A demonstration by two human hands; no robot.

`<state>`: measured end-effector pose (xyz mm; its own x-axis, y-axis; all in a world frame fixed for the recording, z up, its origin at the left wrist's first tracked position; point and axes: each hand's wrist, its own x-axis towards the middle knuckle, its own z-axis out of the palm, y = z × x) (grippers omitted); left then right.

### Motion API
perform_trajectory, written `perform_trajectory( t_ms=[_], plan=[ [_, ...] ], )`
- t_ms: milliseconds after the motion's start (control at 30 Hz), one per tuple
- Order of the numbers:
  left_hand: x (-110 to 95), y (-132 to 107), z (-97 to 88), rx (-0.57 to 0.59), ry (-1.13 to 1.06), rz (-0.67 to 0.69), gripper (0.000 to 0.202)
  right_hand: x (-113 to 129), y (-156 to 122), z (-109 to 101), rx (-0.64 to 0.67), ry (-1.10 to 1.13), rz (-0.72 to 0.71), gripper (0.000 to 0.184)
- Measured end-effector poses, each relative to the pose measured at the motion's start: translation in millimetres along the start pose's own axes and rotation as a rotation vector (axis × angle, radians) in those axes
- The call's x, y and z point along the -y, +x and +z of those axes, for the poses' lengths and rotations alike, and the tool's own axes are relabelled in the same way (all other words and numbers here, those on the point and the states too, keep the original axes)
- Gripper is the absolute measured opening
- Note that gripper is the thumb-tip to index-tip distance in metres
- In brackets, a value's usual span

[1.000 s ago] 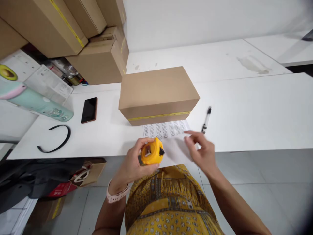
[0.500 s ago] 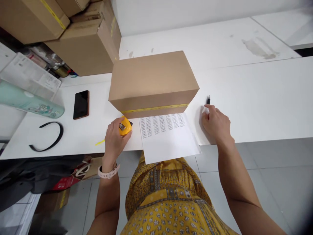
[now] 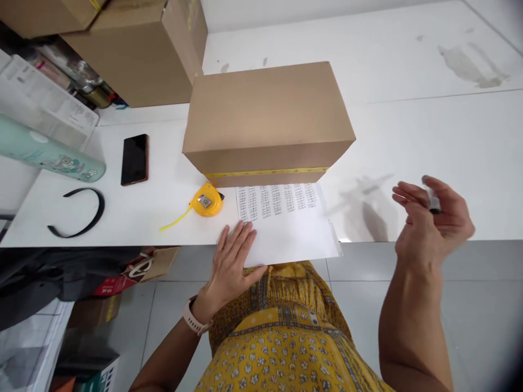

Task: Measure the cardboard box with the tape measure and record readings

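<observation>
My left hand lies flat with its fingers stretched over the left edge of a sheet of paper covered in columns of handwriting. Above the table's front edge on the right, my right hand is raised, holding a pen between thumb and fingers; much of the pen is hidden. Just up and left of my left hand rests a yellow tape measure, its tape end sticking out to the left. Behind the paper stands a closed cardboard box with a yellow strip along its front, covering the sheet's top.
To the left lie a phone, a black headband and a mint bottle on its side. Larger cardboard boxes are stacked at the back left. The white table ends close to my body.
My left hand has let go of the tape measure and moved right onto the paper. My right hand has picked the pen up off the table and moved right with it.
</observation>
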<state>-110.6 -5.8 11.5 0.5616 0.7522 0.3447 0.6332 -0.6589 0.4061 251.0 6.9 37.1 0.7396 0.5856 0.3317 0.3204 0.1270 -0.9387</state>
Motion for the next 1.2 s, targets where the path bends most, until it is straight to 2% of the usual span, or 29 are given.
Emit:
perform_trajectory(
  t_ms=[133,200,233,267,300,433,500,600,667,733,800,867,933,1033,1200],
  plan=[
    [1.6,8.6,8.4,0.120,0.095,0.036,0.090,13.1,-8.1,5.3,-0.182,-0.069,-0.122,0.016],
    [2.1,19.7,14.4,0.139,0.134,0.063,0.094,20.2,-12.9,11.0,-0.271,-0.036,-0.132,0.032],
    [2.1,25.5,18.0,0.141,0.155,0.072,0.095,24.5,-16.0,14.6,-0.273,0.016,-0.106,0.039],
    [1.9,31.0,21.9,0.140,0.176,0.080,0.094,29.2,-19.6,18.6,-0.214,0.091,-0.049,0.043],
    [1.5,35.9,25.7,0.135,0.198,0.087,0.093,34.0,-24.0,23.4,-0.100,0.180,0.031,0.046],
    [-0.6,44.6,36.6,0.084,0.252,0.091,0.079,46.8,-46.7,52.1,0.532,0.461,0.362,0.061],
    [-1.6,42.5,39.1,-0.005,0.243,0.078,0.071,45.5,-58.4,70.8,0.683,0.483,0.439,0.055],
    [-3.6,36.4,41.2,-0.129,0.233,0.080,0.059,36.5,-71.0,97.4,0.679,0.421,0.449,0.045],
    [-5.8,33.5,42.3,-0.149,0.249,0.099,0.055,30.4,-75.2,110.7,0.679,0.369,0.452,0.046],
    [-8.3,33.1,43.6,-0.155,0.273,0.107,0.053,27.1,-77.0,119.5,0.756,0.353,0.479,0.048],
    [-10.6,34.4,45.2,-0.180,0.288,0.100,0.052,27.1,-77.9,125.1,0.862,0.341,0.505,0.049],
    [-12.0,36.2,46.6,-0.208,0.294,0.091,0.052,29.3,-79.0,129.1,0.906,0.285,0.483,0.043],
    [-12.7,37.4,47.2,-0.222,0.297,0.086,0.051,31.6,-80.7,132.3,0.866,0.188,0.400,0.033],
    [-13.1,37.6,45.5,-0.206,0.300,0.086,0.050,31.2,-83.4,136.2,0.789,0.102,0.282,0.030],
    [-13.6,37.4,40.5,-0.162,0.266,0.073,0.051,21.2,-85.2,139.5,0.826,0.055,0.253,0.025]
  ],
)
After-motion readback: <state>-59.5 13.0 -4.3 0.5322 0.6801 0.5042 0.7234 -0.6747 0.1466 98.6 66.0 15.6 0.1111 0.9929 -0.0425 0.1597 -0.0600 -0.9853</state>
